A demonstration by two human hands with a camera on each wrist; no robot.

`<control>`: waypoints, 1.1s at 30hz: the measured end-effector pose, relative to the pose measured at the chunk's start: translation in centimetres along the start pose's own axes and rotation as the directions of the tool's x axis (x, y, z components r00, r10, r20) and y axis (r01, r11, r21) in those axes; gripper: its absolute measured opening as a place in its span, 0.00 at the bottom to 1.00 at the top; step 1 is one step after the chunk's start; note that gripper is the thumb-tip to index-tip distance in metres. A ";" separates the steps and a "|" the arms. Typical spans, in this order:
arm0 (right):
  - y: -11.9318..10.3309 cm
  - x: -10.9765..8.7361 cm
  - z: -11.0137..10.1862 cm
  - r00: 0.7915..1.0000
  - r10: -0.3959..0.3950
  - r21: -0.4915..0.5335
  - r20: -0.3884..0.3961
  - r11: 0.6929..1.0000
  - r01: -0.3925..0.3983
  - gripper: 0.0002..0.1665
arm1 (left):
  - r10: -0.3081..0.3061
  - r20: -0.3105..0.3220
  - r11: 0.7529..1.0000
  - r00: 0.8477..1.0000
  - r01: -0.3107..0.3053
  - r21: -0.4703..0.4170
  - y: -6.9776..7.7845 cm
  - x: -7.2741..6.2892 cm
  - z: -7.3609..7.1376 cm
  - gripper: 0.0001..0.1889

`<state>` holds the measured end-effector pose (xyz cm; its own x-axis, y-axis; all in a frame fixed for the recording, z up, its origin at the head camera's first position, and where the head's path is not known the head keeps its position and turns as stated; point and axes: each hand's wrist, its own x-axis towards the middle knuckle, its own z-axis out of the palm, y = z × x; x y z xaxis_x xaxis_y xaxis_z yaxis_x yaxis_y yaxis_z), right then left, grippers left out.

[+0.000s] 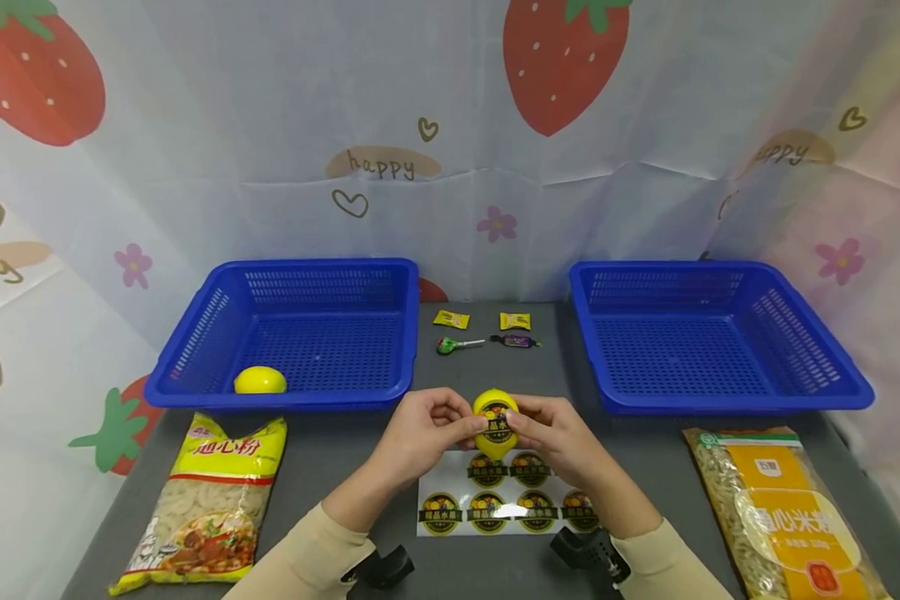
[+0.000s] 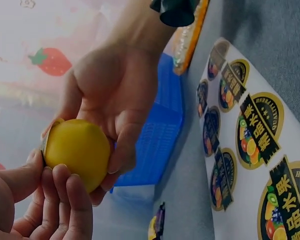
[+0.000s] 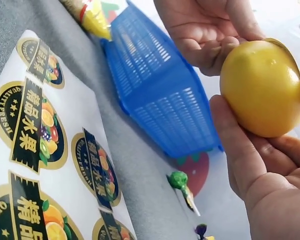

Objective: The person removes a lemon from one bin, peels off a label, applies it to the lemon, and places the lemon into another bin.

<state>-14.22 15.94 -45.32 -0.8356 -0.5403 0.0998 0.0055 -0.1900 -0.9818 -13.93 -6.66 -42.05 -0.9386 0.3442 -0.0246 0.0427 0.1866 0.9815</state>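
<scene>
A yellow lemon (image 1: 495, 398) is held between both hands above a white sheet of round stickers (image 1: 437, 477). On its near side lies a round black and gold fruit sticker (image 1: 498, 427). My left hand (image 1: 429, 427) grips the lemon from the left, thumb on the sticker's edge. From the other side my right hand (image 1: 558, 435) holds it, its thumb at the sticker's right edge. In the left wrist view, fingers of both hands surround the lemon (image 2: 81, 150). The right wrist view shows the bare back of the lemon (image 3: 260, 90), its sticker mostly hidden.
A blue basket (image 1: 285, 403) at the left holds another lemon (image 1: 260, 380); a second blue basket (image 1: 727, 405) stands right. Between them lie two yellow packets (image 1: 452, 319), a lollipop (image 1: 450, 344) and a purple candy (image 1: 516, 341). Pasta bags (image 1: 217, 500) flank the sheet.
</scene>
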 end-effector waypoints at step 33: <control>-0.3 -0.1 -0.8 0.996 -0.090 0.050 -0.021 0.995 0.091 0.22 | -0.026 0.006 0.995 1.000 0.027 -0.094 -0.4 0.2 0.0 0.13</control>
<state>-14.63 16.72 -45.20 -0.8442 -0.5034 0.1839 -0.0430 -0.2785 -0.9595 -14.19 -6.67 -42.45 -0.9373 0.3448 -0.0513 -0.0144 0.1087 0.9940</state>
